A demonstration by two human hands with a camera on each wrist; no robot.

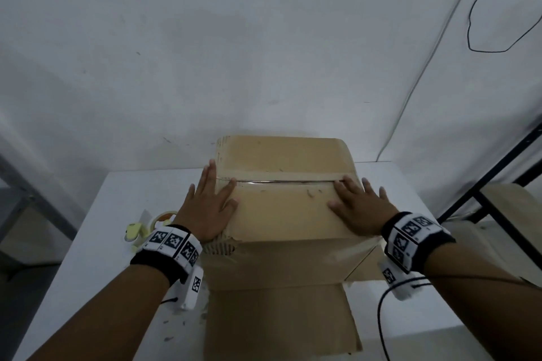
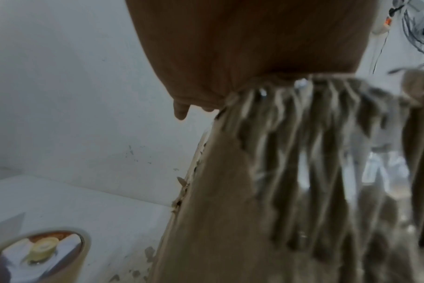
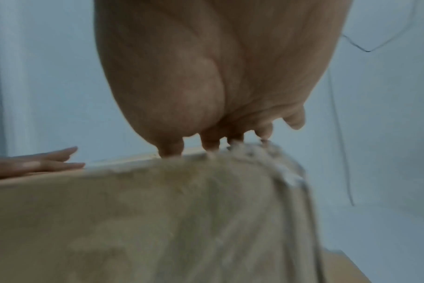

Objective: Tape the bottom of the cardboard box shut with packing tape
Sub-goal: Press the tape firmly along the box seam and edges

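A brown cardboard box (image 1: 281, 214) stands upside down on the white table (image 1: 123, 243), its two bottom flaps meeting at a seam (image 1: 284, 182) with a shiny strip along it. My left hand (image 1: 205, 205) lies flat on the box's left edge, fingers straight and spread. My right hand (image 1: 357, 205) lies flat on the right edge, fingers spread over the seam's end. The left wrist view has the palm (image 2: 230, 57) on torn corrugated cardboard (image 2: 303, 162). In the right wrist view the fingertips (image 3: 172, 149) press the box top (image 3: 133, 210). A tape roll (image 1: 164, 217) sits left of the box.
A loose flap (image 1: 281, 319) of the box hangs out toward me over the table's front. A small yellow object (image 1: 133, 230) lies beside the tape roll (image 2: 36, 252). A dark metal frame (image 1: 495, 167) stands at the right, and cables (image 1: 484, 26) hang on the white wall behind.
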